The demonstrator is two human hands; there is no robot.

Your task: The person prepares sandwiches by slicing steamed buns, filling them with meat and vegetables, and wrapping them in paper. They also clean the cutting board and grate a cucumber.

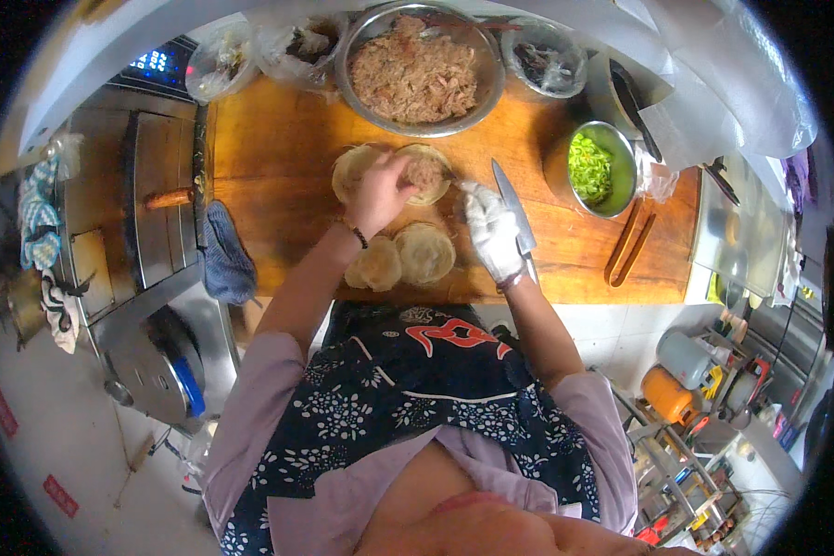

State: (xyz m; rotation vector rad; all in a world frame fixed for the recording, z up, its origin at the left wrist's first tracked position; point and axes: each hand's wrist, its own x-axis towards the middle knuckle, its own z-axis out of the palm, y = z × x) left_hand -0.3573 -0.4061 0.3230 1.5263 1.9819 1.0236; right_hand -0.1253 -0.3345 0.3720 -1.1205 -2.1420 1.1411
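Observation:
My bare left hand (381,189) is over two opened round flatbreads. It partly covers the left one (347,174), and its thumb and fingertips reach the right one (431,177), which carries shredded meat. Whether the fingers pinch anything is hidden. To the right, my right hand (492,226) wears a white knit glove. Its blurred fingertips are beside the filled bread, near a small dark thing; I cannot tell if they grip it. A kitchen knife (513,201) lies along that hand's right side. Nearer me are two more flatbread pieces (424,254) (374,264).
A steel bowl of shredded meat (417,76) stands at the back between plastic-lined tubs (545,66). On the right are a steel pot of chopped green vegetable (591,170) and tongs (629,243). A blue cloth mitt (226,254) hangs at the left board edge.

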